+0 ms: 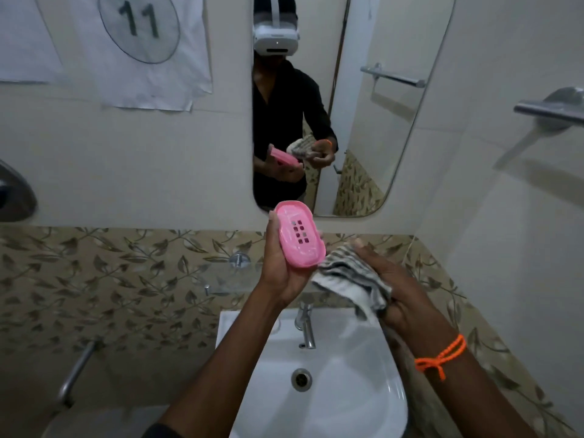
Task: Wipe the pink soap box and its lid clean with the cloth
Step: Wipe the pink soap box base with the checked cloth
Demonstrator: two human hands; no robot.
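Both forearms are reaching forward over the white sink [363,406], and I am seeing one head view only. Left hand [279,273] is gripping the pink soap box [298,237] from below, fingers curled around its left edge and underside. I am reading the box as tilted, open side facing the camera, with a grid of drain holes showing in its floor. Right hand [401,289], wearing an orange wrist thread [441,357], is clenching a striped grey cloth [350,278], fingers closed on the bunched fabric. Cloth is sitting just beside the lower right edge of the box; I cannot tell whether they are touching. Tap [306,324] is standing below both hands. Mirror [363,121] is reflecting the person.
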